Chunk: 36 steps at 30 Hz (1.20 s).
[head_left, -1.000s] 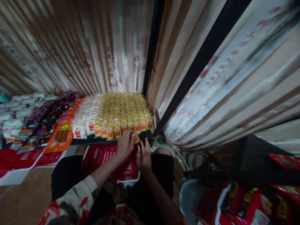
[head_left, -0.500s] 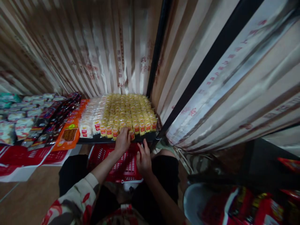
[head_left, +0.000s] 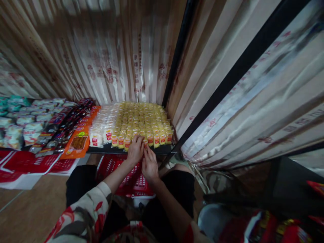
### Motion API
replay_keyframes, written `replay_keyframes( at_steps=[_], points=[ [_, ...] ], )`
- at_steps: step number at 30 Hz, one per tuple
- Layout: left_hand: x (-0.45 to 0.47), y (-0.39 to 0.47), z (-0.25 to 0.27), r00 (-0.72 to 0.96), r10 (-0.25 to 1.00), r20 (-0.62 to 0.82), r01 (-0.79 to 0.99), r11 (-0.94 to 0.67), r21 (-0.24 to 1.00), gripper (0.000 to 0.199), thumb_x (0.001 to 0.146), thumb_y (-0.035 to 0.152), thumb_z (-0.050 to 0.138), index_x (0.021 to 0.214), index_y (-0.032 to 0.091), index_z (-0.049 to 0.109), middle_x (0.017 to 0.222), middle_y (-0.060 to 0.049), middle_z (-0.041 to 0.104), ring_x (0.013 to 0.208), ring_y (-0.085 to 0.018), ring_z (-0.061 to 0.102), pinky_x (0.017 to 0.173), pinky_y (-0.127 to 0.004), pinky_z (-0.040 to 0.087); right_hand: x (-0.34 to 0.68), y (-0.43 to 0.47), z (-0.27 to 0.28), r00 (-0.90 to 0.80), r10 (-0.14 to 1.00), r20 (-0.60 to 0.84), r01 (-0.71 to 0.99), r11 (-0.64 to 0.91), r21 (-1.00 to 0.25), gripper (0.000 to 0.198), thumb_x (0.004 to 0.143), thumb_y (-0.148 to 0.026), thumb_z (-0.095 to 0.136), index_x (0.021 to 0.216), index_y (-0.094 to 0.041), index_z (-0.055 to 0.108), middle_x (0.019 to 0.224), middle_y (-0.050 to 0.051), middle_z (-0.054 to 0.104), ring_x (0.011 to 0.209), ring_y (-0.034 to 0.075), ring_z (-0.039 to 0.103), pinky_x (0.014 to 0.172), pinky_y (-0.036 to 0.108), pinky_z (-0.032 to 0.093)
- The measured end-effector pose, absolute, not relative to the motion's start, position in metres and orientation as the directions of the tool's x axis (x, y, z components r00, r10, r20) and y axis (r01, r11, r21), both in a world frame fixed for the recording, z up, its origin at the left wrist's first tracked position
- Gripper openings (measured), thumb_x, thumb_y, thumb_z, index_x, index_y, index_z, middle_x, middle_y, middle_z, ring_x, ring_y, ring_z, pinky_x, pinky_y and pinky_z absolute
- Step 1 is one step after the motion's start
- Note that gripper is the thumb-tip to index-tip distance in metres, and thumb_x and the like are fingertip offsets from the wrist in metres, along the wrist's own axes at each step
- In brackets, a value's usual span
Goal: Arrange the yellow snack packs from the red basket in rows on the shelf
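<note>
Rows of small yellow cakes in clear wrappers with red labels (head_left: 141, 118) stand packed together on a black shelf (head_left: 162, 149). At the front edge of these rows, my left hand (head_left: 136, 150) has its fingers bent down around one yellow wrapped cake (head_left: 145, 143). My right hand (head_left: 150, 167) meets it from the right, fingertips closed against the same cake, which is mostly hidden by the fingers. Just left of the yellow rows are white wrapped cakes (head_left: 96, 136) with red labels.
Below the shelf, a red plastic basket (head_left: 107, 168) sits between the knees. Orange snack packs (head_left: 77, 143), dark packets (head_left: 54, 128) and white packets (head_left: 14, 135) line the shelf leftward. Pleated curtains (head_left: 108, 60) and a black post (head_left: 176, 57) stand behind. At lower right are red packets (head_left: 267, 226).
My right hand has moved up and left from above the basket to meet my left hand at the front cake. The view has shifted slightly.
</note>
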<state>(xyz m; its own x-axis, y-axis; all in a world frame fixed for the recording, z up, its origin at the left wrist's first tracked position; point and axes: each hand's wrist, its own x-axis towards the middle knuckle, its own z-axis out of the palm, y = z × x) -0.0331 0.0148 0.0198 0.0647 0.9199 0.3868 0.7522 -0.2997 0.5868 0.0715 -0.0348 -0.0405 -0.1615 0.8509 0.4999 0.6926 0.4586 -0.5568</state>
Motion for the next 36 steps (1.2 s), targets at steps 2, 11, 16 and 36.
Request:
replay_keyframes(
  at_steps=[2, 11, 16, 36],
  points=[
    [-0.035, 0.012, 0.017, 0.036, 0.907, 0.421, 0.736, -0.309, 0.603, 0.028, 0.084, 0.012, 0.043, 0.111, 0.018, 0.051, 0.113, -0.009, 0.05, 0.106, -0.018, 0.052, 0.09, -0.032, 0.047, 0.072, -0.035, -0.042, -0.165, 0.85, 0.5, 0.696, 0.46, -0.552, 0.055, 0.084, -0.01, 0.032, 0.138, -0.014, 0.035, 0.145, 0.01, 0.033, 0.134, 0.022, 0.028, 0.105, 0.044, 0.037],
    [-0.04, 0.003, 0.003, -0.043, 0.883, 0.468, 0.703, -0.306, 0.642, 0.025, 0.084, 0.011, 0.045, 0.106, 0.018, 0.052, 0.108, -0.009, 0.046, 0.1, -0.018, 0.052, 0.089, -0.036, 0.048, 0.07, -0.034, -0.046, -0.17, 0.85, 0.5, 0.721, 0.453, -0.525, 0.054, 0.083, -0.009, 0.035, 0.137, -0.014, 0.039, 0.145, 0.012, 0.033, 0.131, 0.025, 0.03, 0.102, 0.046, 0.038],
    [-0.042, -0.001, -0.005, 0.03, 0.906, 0.422, 0.687, -0.325, 0.65, 0.028, 0.085, 0.013, 0.042, 0.112, 0.017, 0.052, 0.107, -0.009, 0.048, 0.102, -0.019, 0.052, 0.089, -0.037, 0.049, 0.068, -0.031, -0.045, -0.158, 0.846, 0.51, 0.717, 0.453, -0.53, 0.055, 0.082, -0.008, 0.034, 0.137, -0.013, 0.038, 0.139, 0.013, 0.039, 0.129, 0.025, 0.033, 0.102, 0.047, 0.039],
    [-0.033, 0.012, 0.007, 0.055, 0.89, 0.453, 0.773, -0.326, 0.545, 0.018, 0.085, 0.019, 0.047, 0.103, 0.016, 0.048, 0.119, -0.013, 0.048, 0.109, -0.022, 0.051, 0.089, -0.037, 0.048, 0.073, -0.031, -0.045, -0.092, 0.856, 0.509, 0.702, 0.418, -0.577, 0.052, 0.081, -0.008, 0.035, 0.132, -0.013, 0.043, 0.139, 0.014, 0.04, 0.13, 0.023, 0.033, 0.103, 0.046, 0.038]
  ],
)
